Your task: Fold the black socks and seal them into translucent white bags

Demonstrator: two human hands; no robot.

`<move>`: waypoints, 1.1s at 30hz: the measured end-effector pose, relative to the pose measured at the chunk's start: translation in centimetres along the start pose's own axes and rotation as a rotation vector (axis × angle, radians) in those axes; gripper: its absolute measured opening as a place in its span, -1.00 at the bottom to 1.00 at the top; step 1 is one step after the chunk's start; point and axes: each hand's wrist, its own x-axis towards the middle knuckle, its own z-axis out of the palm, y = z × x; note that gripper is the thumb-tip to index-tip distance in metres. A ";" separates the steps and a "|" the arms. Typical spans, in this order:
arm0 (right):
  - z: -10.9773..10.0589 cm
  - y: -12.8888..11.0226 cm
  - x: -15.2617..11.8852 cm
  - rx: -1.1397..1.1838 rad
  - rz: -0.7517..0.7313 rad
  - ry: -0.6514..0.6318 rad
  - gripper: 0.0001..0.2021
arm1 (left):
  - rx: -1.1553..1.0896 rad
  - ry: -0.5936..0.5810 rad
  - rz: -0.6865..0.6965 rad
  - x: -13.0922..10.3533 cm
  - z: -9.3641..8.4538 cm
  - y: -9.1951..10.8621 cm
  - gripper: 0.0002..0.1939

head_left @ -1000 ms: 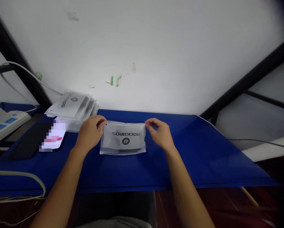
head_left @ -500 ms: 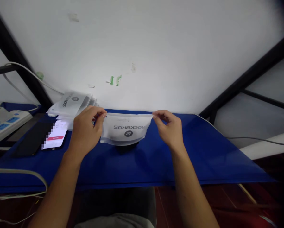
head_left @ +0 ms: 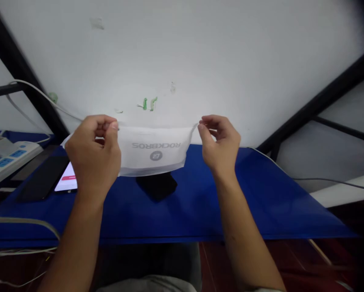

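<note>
One lit phone lies left on the blue desk, beside the left hand, which pinches a far corner of the white pouch; the pouch looks already lifted off; a dark item lies on the desk, partly behind the pouch's near edge; the right hand pinches the other far corner, with room stretching right toward the black frame.

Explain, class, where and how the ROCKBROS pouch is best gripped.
The ROCKBROS pouch is probably best pinched at its two upper corners, coming from its left and right sides: it hangs wide and flexible, its lower edge curving. The left hand and right hand pinch those corners.
</note>
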 end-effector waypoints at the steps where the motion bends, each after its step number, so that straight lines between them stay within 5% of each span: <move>1: 0.2 0.6 -0.4 -0.007 0.025 -0.024 -0.88 | 0.041 -0.026 -0.026 -0.1 0.4 -0.7 -0.88; 6: 0.9 5.0 -3.9 -0.093 0.116 -0.227 -0.84 | 0.301 -0.286 0.052 -2.8 2.5 -4.8 -0.60; 10: 1.3 8.0 -7.4 -0.150 0.141 -0.462 -0.83 | 0.247 -0.797 0.287 -6.3 2.5 -6.0 -0.57; 12: 1.4 8.9 -8.6 -0.178 0.141 -0.507 -0.82 | 0.262 -0.916 0.332 -7.7 2.2 -5.9 -0.52; 25: 1.3 8.9 -9.7 -0.194 0.197 -0.619 -0.79 | 0.413 -1.031 0.357 -10.1 1.2 -5.9 -0.70; 33: 1.0 8.5 -9.6 -0.190 0.213 -0.657 -0.79 | 0.645 -1.054 0.194 -12.2 -1.8 -4.6 -0.67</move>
